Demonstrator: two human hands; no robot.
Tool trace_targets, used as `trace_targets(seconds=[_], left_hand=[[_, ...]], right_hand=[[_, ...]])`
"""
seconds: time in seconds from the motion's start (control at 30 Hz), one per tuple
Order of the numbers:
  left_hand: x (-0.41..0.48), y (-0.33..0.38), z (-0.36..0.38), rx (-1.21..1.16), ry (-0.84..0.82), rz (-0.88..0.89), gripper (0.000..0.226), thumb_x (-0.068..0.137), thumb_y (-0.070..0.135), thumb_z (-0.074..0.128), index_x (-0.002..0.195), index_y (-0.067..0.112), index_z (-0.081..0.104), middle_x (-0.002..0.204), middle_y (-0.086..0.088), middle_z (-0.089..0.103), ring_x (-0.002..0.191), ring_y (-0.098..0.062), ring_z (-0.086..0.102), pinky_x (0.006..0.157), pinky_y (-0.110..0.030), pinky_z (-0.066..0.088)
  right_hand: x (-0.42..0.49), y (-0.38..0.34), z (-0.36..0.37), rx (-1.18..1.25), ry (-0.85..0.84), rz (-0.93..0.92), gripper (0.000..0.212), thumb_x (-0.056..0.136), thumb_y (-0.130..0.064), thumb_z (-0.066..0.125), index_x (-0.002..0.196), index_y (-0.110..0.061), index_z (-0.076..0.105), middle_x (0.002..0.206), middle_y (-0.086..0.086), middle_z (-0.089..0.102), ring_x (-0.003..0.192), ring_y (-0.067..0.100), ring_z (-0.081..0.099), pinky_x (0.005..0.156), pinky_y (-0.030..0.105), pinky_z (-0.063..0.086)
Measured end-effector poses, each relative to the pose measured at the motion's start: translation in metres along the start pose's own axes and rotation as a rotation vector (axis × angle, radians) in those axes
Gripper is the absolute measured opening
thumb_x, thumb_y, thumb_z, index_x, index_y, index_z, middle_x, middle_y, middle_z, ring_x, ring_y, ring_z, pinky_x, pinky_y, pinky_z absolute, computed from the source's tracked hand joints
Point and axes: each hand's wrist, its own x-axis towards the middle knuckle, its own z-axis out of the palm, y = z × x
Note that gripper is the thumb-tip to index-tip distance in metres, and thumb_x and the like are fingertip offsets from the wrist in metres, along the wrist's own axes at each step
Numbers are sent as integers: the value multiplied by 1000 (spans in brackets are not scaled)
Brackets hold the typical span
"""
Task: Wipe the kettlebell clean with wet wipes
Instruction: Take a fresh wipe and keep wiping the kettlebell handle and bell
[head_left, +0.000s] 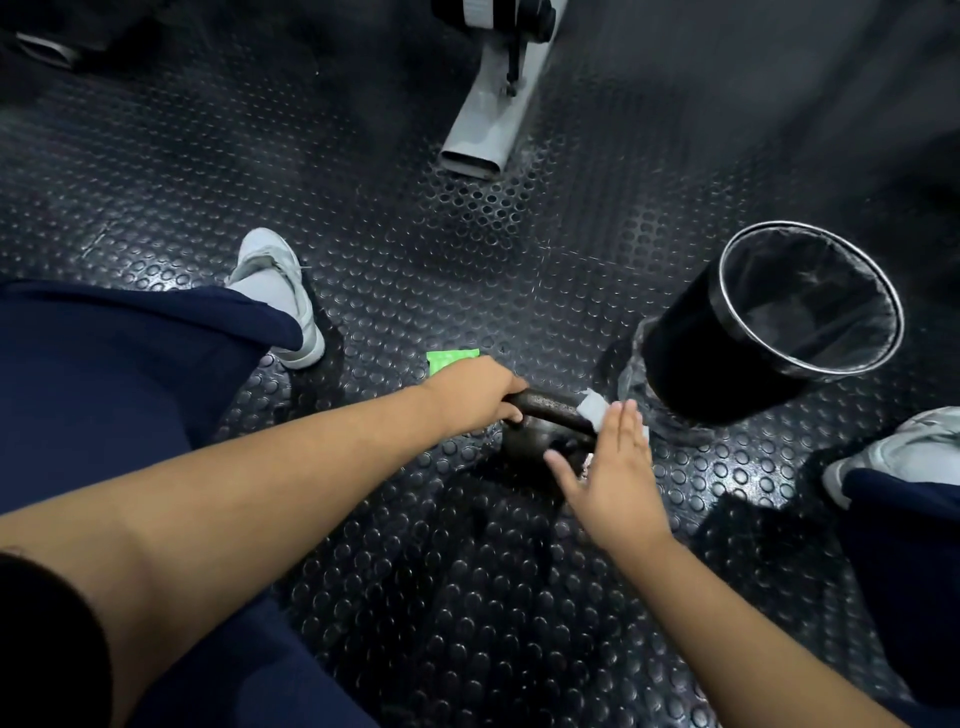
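Observation:
A dark iron kettlebell (540, 431) stands on the studded rubber floor between my feet. My left hand (475, 395) grips the left end of its handle. My right hand (608, 467) lies over the right side of the kettlebell with straight fingers, pressing a white wet wipe (595, 408) against the handle's right end. Most of the wipe is hidden under that hand. A green wipes packet (449, 359) lies on the floor just beyond my left hand, partly covered by it.
A black waste bin (763, 332) with a metal rim and a clear liner stands to the right of the kettlebell. A grey machine leg (488, 130) rests on the floor farther ahead. My white shoes (283, 296) (893, 447) flank the kettlebell.

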Motion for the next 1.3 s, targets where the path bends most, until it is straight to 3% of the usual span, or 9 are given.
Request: trace_targets(seconds=[0.17,0.37,0.57,0.67,0.8,0.93,1.0,1.13,1.3], left_hand=[[-3,-1,-2,5,-4,-7,30,99,38,64,121,18,68,98,-3,74,88,-23,68,80,-38,56],[-4,-1,-1,-18,44,14,10,96,21,59,92,18,68,74,1,68,69,-22,65,69,-39,57],[0,-2,0,-23,-10,2,39,99,41,64,129,16,66,106,-3,75,93,-24,70,84,-39,57],[-1,-2,0,-29,-1,18,31,100,40,63,121,18,67,94,1,72,82,-20,64,73,-31,49],[-3,-2,-2,-10,10,-2,21,97,32,65,111,16,70,92,-4,73,85,-24,68,74,-35,53],[-4,1,-2,3,42,-6,12,96,19,58,86,14,61,74,-1,65,70,-22,63,61,-32,46],[-4,0,-1,-27,38,11,13,98,25,60,98,14,67,78,-1,68,72,-22,65,62,-32,47],[-2,-1,1,-21,-12,7,40,100,42,63,131,17,65,107,-4,75,95,-23,70,85,-38,57],[-1,-1,0,-23,2,6,30,99,37,64,124,19,67,97,-3,75,88,-22,69,80,-34,55]], right_hand=[[25,-40,-16,-75,-29,-74,105,95,-79,19,162,0,1,171,21,-3,159,33,-7,128,48,-1],[5,-69,0,-167,-31,-268,104,98,-75,24,160,1,-11,169,19,-17,156,31,-21,129,49,-2],[-14,-13,5,-133,30,-151,103,98,-77,23,161,-3,-13,169,16,-20,157,27,-20,130,47,5],[3,-16,-5,-107,2,-78,105,95,-80,19,162,-4,-10,170,17,-15,158,29,-14,130,48,4],[16,-54,-13,-158,-33,-213,103,97,-79,15,162,-2,-7,170,19,-11,158,31,-14,128,47,-4],[3,-59,-2,-155,-23,-302,101,99,-75,22,161,-1,-9,170,16,-15,157,29,-19,129,48,-1],[-8,-42,3,-146,-4,-315,100,99,-74,24,162,-4,-9,170,13,-18,156,26,-22,129,48,1],[-14,-16,-3,-136,-6,-179,101,98,-77,19,161,-7,-17,168,12,-24,155,24,-25,130,46,2],[8,-43,-15,-135,-29,-136,103,96,-79,13,161,-3,-10,169,20,-16,157,31,-18,129,48,-4]])
